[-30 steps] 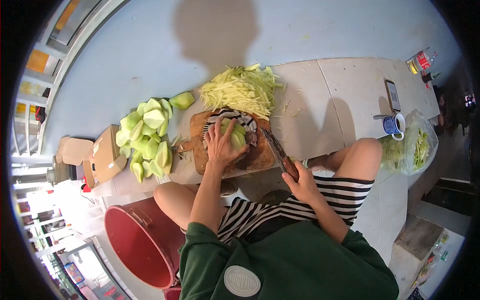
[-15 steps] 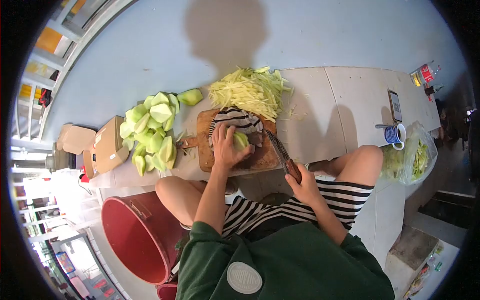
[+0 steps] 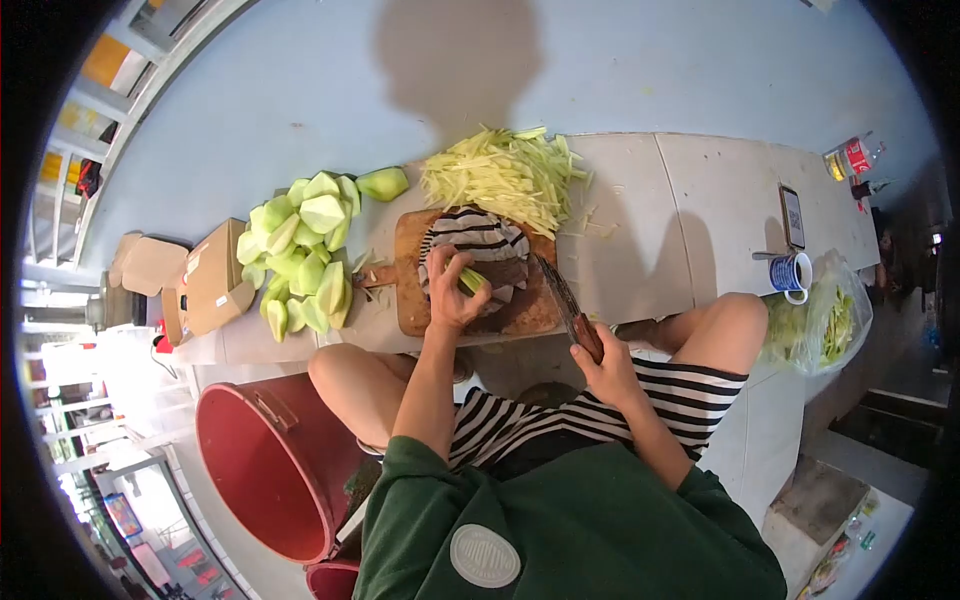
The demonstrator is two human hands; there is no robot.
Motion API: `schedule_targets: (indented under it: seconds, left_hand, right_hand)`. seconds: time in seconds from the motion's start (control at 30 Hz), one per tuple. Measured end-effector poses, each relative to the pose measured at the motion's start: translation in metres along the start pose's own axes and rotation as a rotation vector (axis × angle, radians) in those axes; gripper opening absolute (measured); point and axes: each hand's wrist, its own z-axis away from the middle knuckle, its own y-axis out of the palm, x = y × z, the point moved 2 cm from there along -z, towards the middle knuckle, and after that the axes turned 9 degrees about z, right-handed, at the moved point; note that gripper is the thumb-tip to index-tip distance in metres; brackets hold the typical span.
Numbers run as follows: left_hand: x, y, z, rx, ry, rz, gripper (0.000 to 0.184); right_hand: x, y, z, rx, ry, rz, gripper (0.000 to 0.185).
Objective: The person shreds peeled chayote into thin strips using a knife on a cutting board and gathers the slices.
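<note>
Green fruit piece, smooth and pale, is grasped in the curled fingers of the left hand, over the striped, rumpled cloth on the worn wooden cutting board. The right hand has its fingers wrapped around the brown handle of a knife, whose long blade is dark and mottled. Thin, pale-yellow shreds form a loose heap by the board's far edge; chunky, faceted green pieces are piled left of it on the tiled surface.
</note>
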Motion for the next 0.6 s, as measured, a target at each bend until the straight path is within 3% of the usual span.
schedule_targets:
  seconds: [0.17, 0.27, 0.33, 0.5, 0.6]
  left_hand:
    - [0.006, -0.002, -0.001, 0.050, -0.010, -0.005, 0.043]
    - [-0.004, 0.012, -0.011, 0.204, -0.130, -0.148, 0.043]
    - [-0.013, 0.023, -0.013, 0.180, -0.016, -0.359, 0.045]
    - [-0.011, 0.010, -0.002, 0.293, -0.027, -0.271, 0.052]
    - [-0.002, 0.009, 0.000, 0.363, 0.022, -0.265, 0.047]
  right_hand:
    - [0.004, 0.000, -0.002, 0.013, -0.002, 0.005, 0.036]
    - [0.003, 0.003, -0.002, 0.037, 0.018, 0.030, 0.035]
    - [0.004, 0.005, -0.004, 0.014, -0.045, 0.039, 0.035]
    - [0.002, 0.003, -0.004, -0.002, 0.013, 0.010, 0.034]
    - [-0.002, 0.004, -0.004, 0.022, 0.039, 0.031, 0.032]
